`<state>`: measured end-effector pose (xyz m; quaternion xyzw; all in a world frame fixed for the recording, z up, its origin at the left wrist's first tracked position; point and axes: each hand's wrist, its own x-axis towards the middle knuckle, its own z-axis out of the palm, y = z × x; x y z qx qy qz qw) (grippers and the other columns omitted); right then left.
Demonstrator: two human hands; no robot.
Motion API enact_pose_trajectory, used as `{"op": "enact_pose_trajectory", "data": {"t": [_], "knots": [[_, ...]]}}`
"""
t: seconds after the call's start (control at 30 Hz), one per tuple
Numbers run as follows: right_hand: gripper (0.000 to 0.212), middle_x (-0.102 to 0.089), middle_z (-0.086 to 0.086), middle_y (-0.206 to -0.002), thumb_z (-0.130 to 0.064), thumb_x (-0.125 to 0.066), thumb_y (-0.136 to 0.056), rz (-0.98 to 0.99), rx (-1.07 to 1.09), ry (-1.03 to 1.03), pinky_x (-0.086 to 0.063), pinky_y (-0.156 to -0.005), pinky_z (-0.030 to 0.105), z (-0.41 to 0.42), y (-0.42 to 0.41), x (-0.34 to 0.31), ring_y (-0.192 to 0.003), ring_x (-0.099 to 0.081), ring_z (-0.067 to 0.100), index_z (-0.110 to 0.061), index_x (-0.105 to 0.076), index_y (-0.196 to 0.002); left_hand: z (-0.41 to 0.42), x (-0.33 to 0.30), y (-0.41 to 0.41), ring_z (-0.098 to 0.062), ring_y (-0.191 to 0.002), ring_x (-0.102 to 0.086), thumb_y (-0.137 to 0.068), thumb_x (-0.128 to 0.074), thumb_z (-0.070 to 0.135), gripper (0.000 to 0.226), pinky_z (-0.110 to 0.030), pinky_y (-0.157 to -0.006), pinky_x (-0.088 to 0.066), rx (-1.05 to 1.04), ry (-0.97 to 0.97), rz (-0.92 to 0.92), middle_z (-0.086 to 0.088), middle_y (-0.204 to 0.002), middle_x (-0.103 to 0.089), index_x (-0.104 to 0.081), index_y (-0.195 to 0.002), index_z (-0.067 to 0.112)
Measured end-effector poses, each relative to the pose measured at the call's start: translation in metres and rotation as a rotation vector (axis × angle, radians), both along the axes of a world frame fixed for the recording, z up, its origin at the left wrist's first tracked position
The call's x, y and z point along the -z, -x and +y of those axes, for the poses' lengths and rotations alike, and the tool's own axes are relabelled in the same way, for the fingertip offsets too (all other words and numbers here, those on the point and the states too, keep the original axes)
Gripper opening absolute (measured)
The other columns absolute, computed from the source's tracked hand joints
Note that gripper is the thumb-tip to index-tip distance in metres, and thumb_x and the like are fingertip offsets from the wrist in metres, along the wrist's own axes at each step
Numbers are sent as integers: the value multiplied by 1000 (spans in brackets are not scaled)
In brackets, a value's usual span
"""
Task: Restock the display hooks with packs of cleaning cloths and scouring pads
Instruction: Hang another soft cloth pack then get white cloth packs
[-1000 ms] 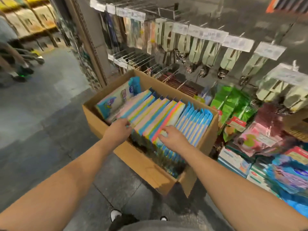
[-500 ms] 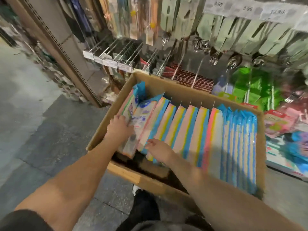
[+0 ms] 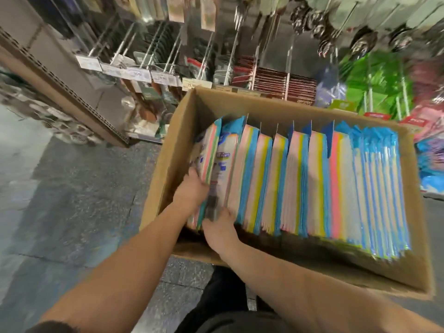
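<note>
Cardboard box (image 3: pixel 240 102) on the floor is holding upright cloth packs (image 3: pixel 300 183); left hand (image 3: pixel 191 192) and right hand (image 3: pixel 219 230) are gripping the leftmost packs (image 3: pixel 216 164) between them.

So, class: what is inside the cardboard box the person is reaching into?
The cardboard box holds upright packs of cleaning cloths in pastel stripes. The left hand and right hand reach among the leftmost packs. The box floor is hidden beneath them.

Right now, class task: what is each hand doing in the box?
Left hand: grips the leftmost cloth packs in the cardboard box.
Right hand: touches the packs' near end; whether its fingers grip cannot be told.
</note>
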<state>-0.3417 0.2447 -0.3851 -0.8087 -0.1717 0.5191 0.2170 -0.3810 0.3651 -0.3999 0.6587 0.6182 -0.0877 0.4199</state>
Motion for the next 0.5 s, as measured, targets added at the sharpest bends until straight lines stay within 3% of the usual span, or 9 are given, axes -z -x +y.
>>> {"op": "enact_pose_trajectory", "data": {"t": [0.07, 0.1, 0.17, 0.23, 0.33, 0.43, 0.5], "knots": [[66, -19, 6, -155, -19, -52, -97, 56, 100, -1, -28, -108, 21, 0, 3, 2, -136, -34, 22, -12, -19, -153, 0, 2, 0, -39, -125, -55, -95, -61, 39, 79, -49, -103, -47, 9, 22, -30, -17, -146, -46, -18, -157, 13], [65, -24, 2, -152, -18, -53, -96, 100, 169, -26, -33, -107, 22, 2, 3, 1, -133, -38, 21, -15, -21, -153, 1, 2, 1, -38, -125, -56, -95, -60, 41, 79, -49, -103, -48, -9, 29, -34, -16, -146, -47, -18, -157, 15], [53, -42, 0, -140, -18, -54, -97, 230, 330, -76, -46, -91, 21, 7, 1, -4, -116, -47, 15, -22, -32, -145, 4, 2, 0, -37, -122, -58, -94, -58, 42, 73, -47, -102, -48, -49, 41, -29, -15, -142, -51, -25, -154, 17], [48, -54, 1, -135, -20, -53, -100, 362, 374, -86, -46, -88, 22, 15, -6, -4, -111, -53, 14, -25, -38, -145, 10, 2, -2, -31, -111, -61, -94, -56, 39, 62, -42, -93, -49, -60, 64, -12, -12, -134, -57, -32, -146, 16], [48, -60, 0, -135, -13, -49, -98, 454, 158, -22, -42, -105, 31, 26, -13, -3, -122, -54, 18, -24, -46, -145, 19, -1, -5, -27, -105, -61, -92, -62, 45, 65, -38, -85, -47, -84, 88, -14, -8, -128, -59, -32, -141, 14], [55, -57, -2, -134, 0, -45, -95, 443, -55, -75, -37, -104, 29, 30, -15, -8, -120, -49, 16, -24, -47, -144, 22, -3, -3, -29, -112, -61, -82, -77, 49, 83, -39, -86, -50, -75, 43, -17, -6, -125, -57, -31, -139, 11], [57, -50, 4, -142, 3, -44, -95, 426, -115, -101, -36, -106, 30, 30, -17, -12, -121, -46, 18, -20, -44, -147, 20, -4, -1, -33, -111, -62, -88, -73, 32, 63, -41, -80, -49, -6, -48, 59, -11, -126, -60, -34, -132, 9]]}}
